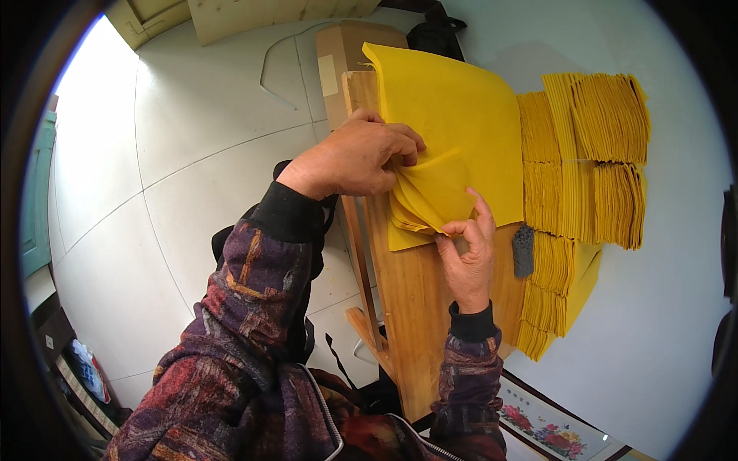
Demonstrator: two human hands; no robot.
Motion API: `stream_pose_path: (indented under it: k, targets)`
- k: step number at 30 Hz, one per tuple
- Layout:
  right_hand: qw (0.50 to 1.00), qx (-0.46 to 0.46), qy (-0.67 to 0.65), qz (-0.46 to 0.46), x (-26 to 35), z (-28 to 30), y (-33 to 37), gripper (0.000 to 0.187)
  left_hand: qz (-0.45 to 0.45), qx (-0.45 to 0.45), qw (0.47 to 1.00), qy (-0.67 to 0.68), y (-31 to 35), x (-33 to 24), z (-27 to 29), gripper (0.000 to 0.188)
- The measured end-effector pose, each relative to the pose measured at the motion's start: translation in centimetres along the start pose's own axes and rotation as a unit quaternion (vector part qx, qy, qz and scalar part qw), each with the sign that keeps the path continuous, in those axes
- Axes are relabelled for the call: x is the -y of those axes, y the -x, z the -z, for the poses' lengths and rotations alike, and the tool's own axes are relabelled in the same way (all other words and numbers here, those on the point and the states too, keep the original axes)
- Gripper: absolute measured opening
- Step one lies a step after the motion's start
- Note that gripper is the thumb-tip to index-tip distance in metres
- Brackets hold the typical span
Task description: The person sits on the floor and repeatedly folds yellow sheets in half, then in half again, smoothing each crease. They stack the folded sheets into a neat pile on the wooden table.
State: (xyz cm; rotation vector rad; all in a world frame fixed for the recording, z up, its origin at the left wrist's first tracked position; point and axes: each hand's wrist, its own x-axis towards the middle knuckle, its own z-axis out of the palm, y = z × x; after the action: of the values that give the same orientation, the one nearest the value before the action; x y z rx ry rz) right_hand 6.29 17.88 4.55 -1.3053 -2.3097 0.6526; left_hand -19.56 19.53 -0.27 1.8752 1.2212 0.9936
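While the grip of the left hand [361,154] pinched the left edge of a thin, layered yellow cloth bundle [438,184], the right hand [470,261] pinched its lower corner between thumb and finger, over a smooth, larger yellow sheet [461,100]. That sheet lay near the left edge of the grained wooden desk [423,307], with ridged yellow stacks [611,119] and a fuzzy grey roll [523,252] rightward, bare wood below, and open tiled floor [207,154] leftward.
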Motion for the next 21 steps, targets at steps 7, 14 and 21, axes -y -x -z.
stream_pose_path:
  k: [7, 14, 21]
  targets:
    - [0.998, -0.015, 0.056, 0.022, 0.0, -0.2, 0.3, 0.036, 0.002, -0.032, 0.999, -0.031, -0.2, -0.1, -0.6, 0.014]
    - [0.973, -0.12, 0.154, 0.122, 0.0, -0.8, 0.9, 0.061, 0.017, -0.084, 0.995, -0.043, -0.5, -0.2, -1.4, 0.016]
    - [0.968, -0.135, 0.162, 0.136, -0.4, -1.0, 1.5, 0.051, 0.028, -0.078, 0.996, -0.044, -0.6, -0.2, -1.4, 0.016]
